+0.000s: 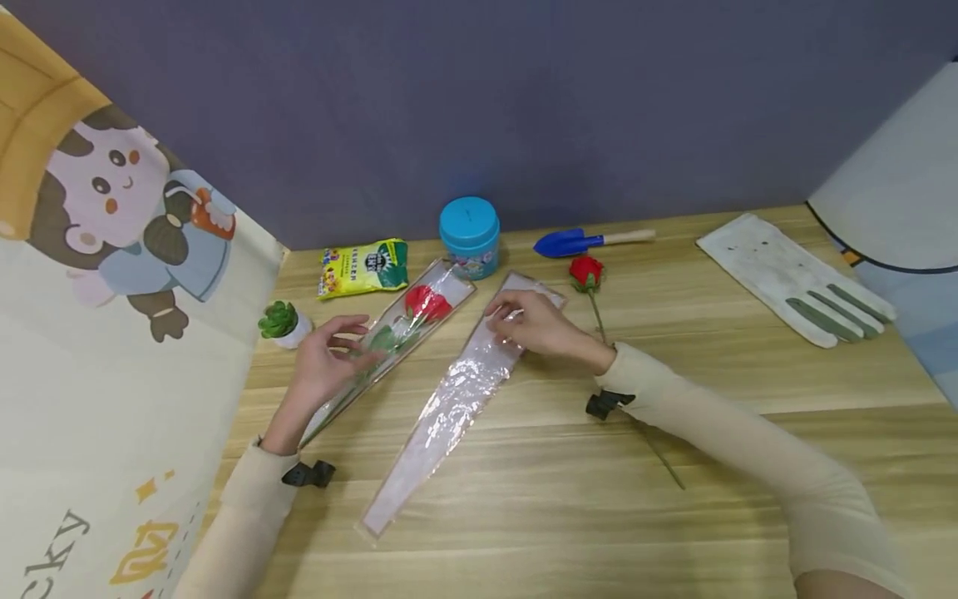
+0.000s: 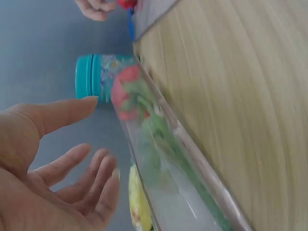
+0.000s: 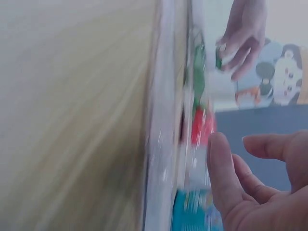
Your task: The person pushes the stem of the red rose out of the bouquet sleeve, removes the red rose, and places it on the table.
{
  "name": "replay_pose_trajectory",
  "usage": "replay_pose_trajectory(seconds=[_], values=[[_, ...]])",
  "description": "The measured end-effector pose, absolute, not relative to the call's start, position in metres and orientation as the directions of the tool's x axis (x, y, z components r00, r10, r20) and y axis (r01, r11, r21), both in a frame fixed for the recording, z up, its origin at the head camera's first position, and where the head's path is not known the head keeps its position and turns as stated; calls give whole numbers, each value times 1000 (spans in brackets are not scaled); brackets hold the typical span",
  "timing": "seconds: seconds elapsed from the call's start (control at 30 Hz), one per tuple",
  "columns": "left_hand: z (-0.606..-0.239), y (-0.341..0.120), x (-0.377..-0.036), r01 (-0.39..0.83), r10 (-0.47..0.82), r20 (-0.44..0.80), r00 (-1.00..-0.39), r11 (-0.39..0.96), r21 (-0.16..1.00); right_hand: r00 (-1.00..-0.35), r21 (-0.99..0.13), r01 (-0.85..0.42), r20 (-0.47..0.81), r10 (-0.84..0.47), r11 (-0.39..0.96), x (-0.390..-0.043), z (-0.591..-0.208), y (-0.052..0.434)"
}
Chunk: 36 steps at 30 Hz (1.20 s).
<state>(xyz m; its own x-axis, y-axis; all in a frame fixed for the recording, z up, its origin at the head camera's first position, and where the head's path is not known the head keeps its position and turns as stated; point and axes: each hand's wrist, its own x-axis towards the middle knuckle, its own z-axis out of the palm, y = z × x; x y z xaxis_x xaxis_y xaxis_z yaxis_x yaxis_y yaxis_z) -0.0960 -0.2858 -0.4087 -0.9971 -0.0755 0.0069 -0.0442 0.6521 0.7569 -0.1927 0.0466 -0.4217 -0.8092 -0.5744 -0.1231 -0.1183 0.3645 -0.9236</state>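
Note:
A red artificial rose (image 1: 427, 304) lies inside a clear-fronted flower sleeve (image 1: 452, 287) on the left of the table. My left hand (image 1: 326, 359) hovers at this sleeve's left side, thumb and fingers spread apart in the left wrist view with nothing between them. A second flower sleeve (image 1: 449, 408), long and tapered with no flower inside, lies in the middle. Over its wide upper end is my right hand (image 1: 540, 324), its fingers loosely bent and its thumb apart from them in the right wrist view. A loose red rose (image 1: 586, 272) lies to the right, its stem passing under my right forearm.
Along the back stand a blue lidded jar (image 1: 470, 237), a yellow-green packet (image 1: 362, 268) and a blue hand trowel (image 1: 572, 242). A small potted succulent (image 1: 279, 320) is at the left edge. A pair of white-and-grey gloves (image 1: 793, 274) lies at the right.

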Motion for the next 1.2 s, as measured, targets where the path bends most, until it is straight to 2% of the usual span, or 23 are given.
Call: replay_pose_trajectory(seconds=[0.1,0.27,0.43,0.57,0.73,0.93,1.07,1.2], values=[[-409,-295,-96,-78,-87,-26,-996,672,737,-771,-949,2,-202,-604,315,-189,-424,19],[-414,-308,-96,-190,-95,-170,-981,651,735,-672,-917,308,-399,-624,254,-187,-429,-13],[-418,-316,-96,-282,-76,-302,-950,626,727,-561,-796,587,-532,-634,147,-189,-435,-31],[-418,-319,-98,-276,-39,-329,-943,643,714,-534,-669,743,-576,-619,-18,-192,-444,-42],[-421,-321,-102,-241,-5,-307,-952,635,734,-558,-572,798,-585,-588,-189,-190,-448,-54],[-420,-321,-100,-224,8,-295,-956,629,745,-554,-539,814,-603,-575,-219,-188,-446,-58],[-419,-320,-95,-172,45,-260,-965,642,748,-568,-573,794,-578,-585,-204,-184,-443,-58],[-417,-321,-90,-77,109,-193,-975,650,756,-600,-661,737,-544,-587,-141,-176,-438,-57]])
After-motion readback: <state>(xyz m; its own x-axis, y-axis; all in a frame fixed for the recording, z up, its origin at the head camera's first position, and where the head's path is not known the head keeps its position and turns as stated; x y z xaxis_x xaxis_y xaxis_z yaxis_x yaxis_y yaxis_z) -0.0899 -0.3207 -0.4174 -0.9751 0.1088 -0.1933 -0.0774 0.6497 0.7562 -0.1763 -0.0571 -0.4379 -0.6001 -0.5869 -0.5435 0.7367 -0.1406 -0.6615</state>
